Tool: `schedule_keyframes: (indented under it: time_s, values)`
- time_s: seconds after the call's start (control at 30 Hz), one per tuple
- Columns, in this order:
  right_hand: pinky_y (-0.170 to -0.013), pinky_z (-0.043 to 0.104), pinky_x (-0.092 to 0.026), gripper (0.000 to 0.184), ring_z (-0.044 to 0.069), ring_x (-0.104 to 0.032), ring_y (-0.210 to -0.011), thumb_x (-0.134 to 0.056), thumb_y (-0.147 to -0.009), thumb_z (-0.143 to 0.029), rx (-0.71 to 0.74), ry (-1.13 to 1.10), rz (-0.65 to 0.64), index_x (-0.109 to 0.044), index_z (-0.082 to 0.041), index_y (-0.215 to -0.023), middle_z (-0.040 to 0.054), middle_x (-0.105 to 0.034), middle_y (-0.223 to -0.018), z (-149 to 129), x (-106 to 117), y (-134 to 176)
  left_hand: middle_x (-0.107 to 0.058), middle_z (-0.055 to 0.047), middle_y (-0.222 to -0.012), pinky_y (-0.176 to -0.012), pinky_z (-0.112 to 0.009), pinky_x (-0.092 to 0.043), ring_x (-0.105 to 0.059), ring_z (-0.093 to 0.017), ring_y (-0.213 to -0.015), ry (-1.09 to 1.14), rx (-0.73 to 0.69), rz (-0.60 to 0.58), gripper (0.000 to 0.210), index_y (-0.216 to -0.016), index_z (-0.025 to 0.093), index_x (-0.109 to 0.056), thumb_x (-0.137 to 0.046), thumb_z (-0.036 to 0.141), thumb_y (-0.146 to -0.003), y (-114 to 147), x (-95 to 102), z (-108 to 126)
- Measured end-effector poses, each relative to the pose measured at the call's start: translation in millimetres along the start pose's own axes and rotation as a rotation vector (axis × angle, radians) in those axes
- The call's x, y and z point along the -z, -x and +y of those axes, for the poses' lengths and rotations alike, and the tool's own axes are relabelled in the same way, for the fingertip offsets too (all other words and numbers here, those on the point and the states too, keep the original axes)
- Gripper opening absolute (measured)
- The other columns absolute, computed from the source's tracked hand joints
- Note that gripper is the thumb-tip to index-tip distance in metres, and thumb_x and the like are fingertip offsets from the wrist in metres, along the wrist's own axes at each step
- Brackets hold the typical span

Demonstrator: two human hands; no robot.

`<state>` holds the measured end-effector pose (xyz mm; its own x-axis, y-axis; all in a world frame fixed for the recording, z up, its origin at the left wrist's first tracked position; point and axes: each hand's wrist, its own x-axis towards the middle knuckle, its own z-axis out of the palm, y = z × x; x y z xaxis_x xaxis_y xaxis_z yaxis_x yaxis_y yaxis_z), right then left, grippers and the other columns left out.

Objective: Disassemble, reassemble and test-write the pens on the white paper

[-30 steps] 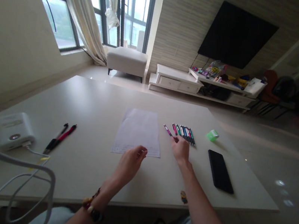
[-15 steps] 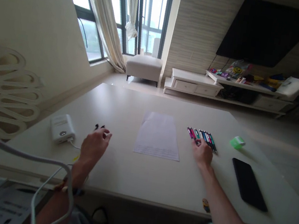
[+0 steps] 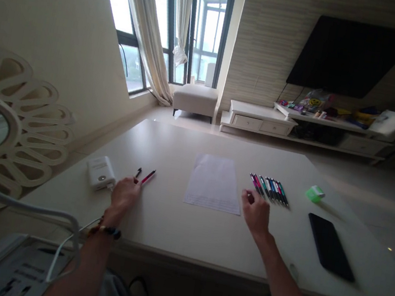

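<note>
On the left of the white table point(image 3: 165, 233), my left hand point(image 3: 126, 194) has its fingers closed around the lower end of a pink pen point(image 3: 148, 176), whose dark tip points away from me. A dark pen point(image 3: 138, 172) lies just beyond the knuckles, partly hidden by the hand. My right hand point(image 3: 255, 213) is over the table with curled fingers; nothing shows between them. It is on the near side of a row of several coloured pens point(image 3: 269, 188), apart from them. Between the hands lies a sheet of white paper point(image 3: 215, 183).
A white power bank point(image 3: 100, 172) with a cable stands left of my left hand. A black phone point(image 3: 331, 246) and a small green object point(image 3: 313, 193) lie at the right. A grey cable point(image 3: 24, 198) hangs across the lower left. Beyond is a footstool point(image 3: 195, 98).
My right hand has drawn back from the row of pens towards me and slightly left. The pink pen now shows at my left hand's fingers. The view has tilted up a little.
</note>
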<state>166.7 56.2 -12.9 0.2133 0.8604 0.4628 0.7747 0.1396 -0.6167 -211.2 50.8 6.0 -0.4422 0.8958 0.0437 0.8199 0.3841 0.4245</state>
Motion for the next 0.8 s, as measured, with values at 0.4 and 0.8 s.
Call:
schedule_keyframes:
  time_s: [0.4, 0.8]
  values:
    - [-0.039, 0.019, -0.027, 0.054, 0.008, -0.046, -0.043, -0.038, -0.082, -0.066, -0.303, -0.962, -0.752, -0.055, -0.015, -0.08, -0.0002, -0.056, -0.058, -65.6, -30.1, 45.9, -0.055, 0.001, -0.063, -0.054, -0.021, -0.043, -0.05, -0.007, -0.053, 1.37, -0.109, -0.783, 0.045, -0.087, 0.012, -0.059, -0.07, 0.051, -0.067, 85.7, -44.0, 124.6]
    - [-0.041, 0.02, -0.02, 0.037, 0.006, -0.031, -0.043, -0.068, -0.069, -0.05, -0.261, -0.881, -0.723, -0.054, -0.016, -0.065, -0.0077, -0.039, -0.048, -37.4, 3.3, 14.7, -0.064, -0.004, -0.102, -0.103, -0.044, -0.026, -0.051, -0.021, -0.109, 0.092, -0.978, 0.062, 0.018, -0.099, 0.027, -0.062, -0.048, 0.023, -0.09, 83.2, -42.1, 125.2]
